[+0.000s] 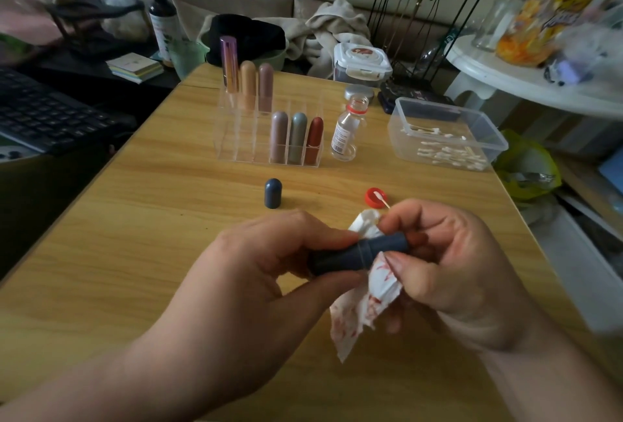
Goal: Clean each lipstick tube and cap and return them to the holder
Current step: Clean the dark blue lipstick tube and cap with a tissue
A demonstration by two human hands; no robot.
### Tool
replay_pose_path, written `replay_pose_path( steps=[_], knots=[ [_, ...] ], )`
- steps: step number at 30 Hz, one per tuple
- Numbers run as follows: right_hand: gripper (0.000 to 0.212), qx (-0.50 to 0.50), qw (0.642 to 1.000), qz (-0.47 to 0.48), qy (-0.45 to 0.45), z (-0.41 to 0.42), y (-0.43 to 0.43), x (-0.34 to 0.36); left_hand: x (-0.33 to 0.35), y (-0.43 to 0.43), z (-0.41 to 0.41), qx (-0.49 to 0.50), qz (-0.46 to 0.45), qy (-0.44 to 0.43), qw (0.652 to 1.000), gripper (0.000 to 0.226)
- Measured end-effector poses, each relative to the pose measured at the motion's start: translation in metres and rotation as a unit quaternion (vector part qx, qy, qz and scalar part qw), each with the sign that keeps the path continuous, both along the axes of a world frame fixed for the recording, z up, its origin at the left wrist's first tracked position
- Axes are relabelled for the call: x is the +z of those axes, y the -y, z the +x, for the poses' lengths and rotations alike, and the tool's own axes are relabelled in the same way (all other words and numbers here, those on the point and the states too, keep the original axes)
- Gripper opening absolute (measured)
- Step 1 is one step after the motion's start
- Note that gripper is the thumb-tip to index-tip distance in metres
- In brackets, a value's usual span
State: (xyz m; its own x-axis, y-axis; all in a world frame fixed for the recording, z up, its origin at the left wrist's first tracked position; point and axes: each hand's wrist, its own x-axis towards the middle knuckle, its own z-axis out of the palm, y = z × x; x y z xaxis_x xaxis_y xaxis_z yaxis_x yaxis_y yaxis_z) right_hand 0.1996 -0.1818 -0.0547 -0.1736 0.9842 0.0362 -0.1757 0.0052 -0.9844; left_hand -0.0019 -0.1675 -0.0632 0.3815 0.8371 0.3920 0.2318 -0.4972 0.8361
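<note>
My left hand grips the base of a dark blue lipstick tube that lies sideways over the wooden table. My right hand pinches a white tissue stained red against the tube's narrower end; a cotton swab sticks up from between its fingers. The tube's dark blue cap stands upright on the table beyond my hands. Further back is a clear acrylic holder with several capped lipsticks in it, three in the back row and three at the front right.
A small glass bottle stands open right of the holder, its red cap lying near my right hand. A clear box of cotton swabs sits at the right. A keyboard lies left of the table.
</note>
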Motion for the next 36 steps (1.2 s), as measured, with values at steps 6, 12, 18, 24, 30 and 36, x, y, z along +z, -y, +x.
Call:
replay_pose_path(
  steps=[6,12,18,24,30,36],
  knots=[
    [0.041,0.070,0.987,-0.055,-0.130,-0.001,-0.001,-0.009,0.007,-0.001,-0.001,-0.071,-0.287,0.180,0.938,0.021],
    [0.044,0.028,0.993,-0.054,-0.105,-0.010,-0.001,-0.012,0.008,-0.001,0.002,-0.146,-0.372,0.295,0.868,0.022],
    [0.055,-0.048,0.992,-0.056,-0.100,-0.011,0.004,-0.014,0.015,-0.001,0.002,-0.110,-0.340,0.244,0.901,0.018],
    [0.042,-0.056,0.993,-0.015,-0.105,-0.011,0.004,-0.014,0.013,-0.009,-0.003,-0.213,-0.426,0.213,0.853,0.019],
    [0.018,-0.046,0.996,0.019,-0.078,-0.012,0.006,-0.007,0.018,-0.003,-0.002,-0.101,-0.335,0.115,0.930,0.024],
    [0.005,-0.039,0.996,0.028,-0.071,-0.011,0.006,-0.004,0.016,-0.003,-0.004,-0.086,-0.296,0.089,0.947,0.028]
  ],
)
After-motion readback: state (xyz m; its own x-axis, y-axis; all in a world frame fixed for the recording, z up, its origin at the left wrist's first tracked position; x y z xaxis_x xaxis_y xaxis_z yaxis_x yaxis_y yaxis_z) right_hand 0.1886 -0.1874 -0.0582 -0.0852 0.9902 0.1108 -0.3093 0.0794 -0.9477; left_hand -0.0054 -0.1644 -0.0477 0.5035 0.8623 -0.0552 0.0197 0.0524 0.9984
